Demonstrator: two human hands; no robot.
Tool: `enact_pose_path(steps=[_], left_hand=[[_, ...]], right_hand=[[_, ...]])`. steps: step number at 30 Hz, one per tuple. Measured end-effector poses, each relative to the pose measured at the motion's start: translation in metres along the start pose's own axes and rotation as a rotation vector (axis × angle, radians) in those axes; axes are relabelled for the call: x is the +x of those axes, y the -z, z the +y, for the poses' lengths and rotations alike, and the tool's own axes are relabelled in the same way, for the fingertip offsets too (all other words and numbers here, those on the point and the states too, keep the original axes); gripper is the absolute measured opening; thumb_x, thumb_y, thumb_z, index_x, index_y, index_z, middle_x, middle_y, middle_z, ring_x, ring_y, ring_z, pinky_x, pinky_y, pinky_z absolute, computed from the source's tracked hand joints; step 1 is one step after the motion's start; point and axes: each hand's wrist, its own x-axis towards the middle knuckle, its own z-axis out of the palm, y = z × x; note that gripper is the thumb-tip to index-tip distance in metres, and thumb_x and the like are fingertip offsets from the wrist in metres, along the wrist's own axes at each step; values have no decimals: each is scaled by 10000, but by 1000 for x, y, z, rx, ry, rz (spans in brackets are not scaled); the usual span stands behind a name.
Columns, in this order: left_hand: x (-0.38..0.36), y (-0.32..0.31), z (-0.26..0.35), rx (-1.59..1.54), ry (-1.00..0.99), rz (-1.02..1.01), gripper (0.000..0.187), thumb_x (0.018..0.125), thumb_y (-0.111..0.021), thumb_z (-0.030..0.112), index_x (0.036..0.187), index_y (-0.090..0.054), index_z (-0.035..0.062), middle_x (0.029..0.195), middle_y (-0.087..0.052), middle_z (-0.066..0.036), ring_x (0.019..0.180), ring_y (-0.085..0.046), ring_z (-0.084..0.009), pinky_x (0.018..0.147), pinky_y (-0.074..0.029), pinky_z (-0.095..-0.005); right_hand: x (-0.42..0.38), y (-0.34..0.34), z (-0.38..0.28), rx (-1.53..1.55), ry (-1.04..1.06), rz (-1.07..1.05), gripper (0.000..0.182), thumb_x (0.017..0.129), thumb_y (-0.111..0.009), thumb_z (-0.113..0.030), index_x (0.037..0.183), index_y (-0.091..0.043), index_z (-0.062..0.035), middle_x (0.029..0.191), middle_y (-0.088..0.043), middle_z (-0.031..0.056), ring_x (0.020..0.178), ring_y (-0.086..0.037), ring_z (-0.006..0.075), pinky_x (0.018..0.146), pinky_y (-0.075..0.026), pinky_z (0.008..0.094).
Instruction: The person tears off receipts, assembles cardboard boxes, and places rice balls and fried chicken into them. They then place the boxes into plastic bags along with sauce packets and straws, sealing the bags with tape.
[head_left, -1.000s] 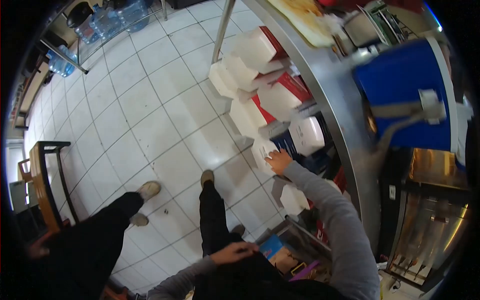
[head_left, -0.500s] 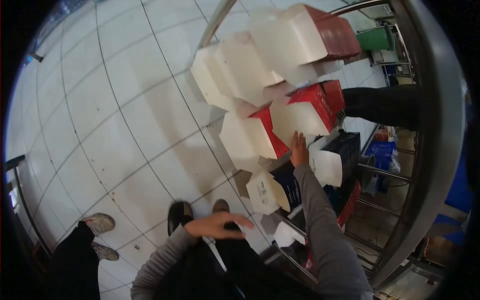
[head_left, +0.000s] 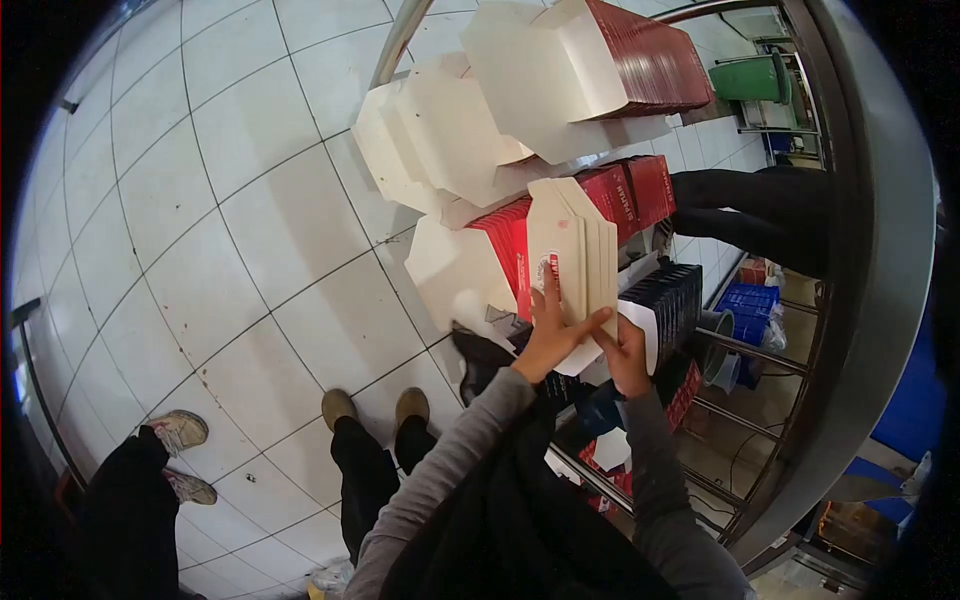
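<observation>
My left hand [head_left: 552, 335] presses on the printed face of a small stack of cream cardboard boxes [head_left: 572, 250], its fingers spread near a red logo. On the lower right edge of the same stack, my right hand [head_left: 627, 355] grips with the thumb and fingers. These boxes look flattened or nested together. Just behind them lies a row of nested red cardboard boxes [head_left: 498, 240]. Beside my right hand is a row of dark blue boxes [head_left: 675, 305] with white insides. Larger boxes with dark red sides [head_left: 655, 60] stand nested at the top.
A metal rack [head_left: 775, 345] with rails holds the boxes. Beyond it are a green bin [head_left: 748, 78], blue bags [head_left: 748, 308] and a person's dark-trousered legs [head_left: 750, 215]. Someone's shoes [head_left: 180, 430] are on the white tiled floor [head_left: 280, 250] at left.
My right hand has come back from the red boxes, and my left hand has moved up and right from over the floor. Both now hold a small stack of cream boxes.
</observation>
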Motion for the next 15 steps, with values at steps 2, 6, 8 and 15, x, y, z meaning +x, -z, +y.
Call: enact_pose_path(steps=[2, 6, 8, 15], left_hand=[[-1, -10, -12, 143, -62, 149, 1001, 822, -655, 388, 1469, 43, 79, 1370, -76, -478, 1314, -56, -599, 1099, -89, -537], [-5, -5, -24, 417, -198, 165, 940, 806, -633, 278, 1447, -7, -10, 1327, -185, -486, 1205, -297, -599, 1000, -316, -531], [-13, 2, -1, 539, -133, 122, 901, 781, -620, 185, 1428, -43, -61, 1282, -273, -487, 1075, -473, -584, 881, -459, -510], [-16, -20, 15, 864, -257, 183, 892, 678, -671, 92, 1369, -152, -129, 1027, -519, -351, 716, -608, -457, 625, -519, -461]], right_hand=[[0, -4, 9, 143, -37, 19, 274, 916, -570, -86, 1155, -558, 48, 1066, -632, 104, 951, -579, 121, 831, -463, 267], [-3, -6, 25, 262, -99, 94, 271, 910, -576, -78, 1149, -560, 50, 1081, -637, 111, 956, -591, 138, 841, -464, 277], [-4, -9, 25, 203, -95, 142, 259, 900, -584, -73, 1124, -572, 57, 1067, -648, 128, 944, -604, 147, 823, -472, 287], [-23, -16, -15, -200, 150, 201, 215, 882, -588, -61, 1056, -621, 60, 957, -675, 90, 866, -609, 116, 757, -474, 259]])
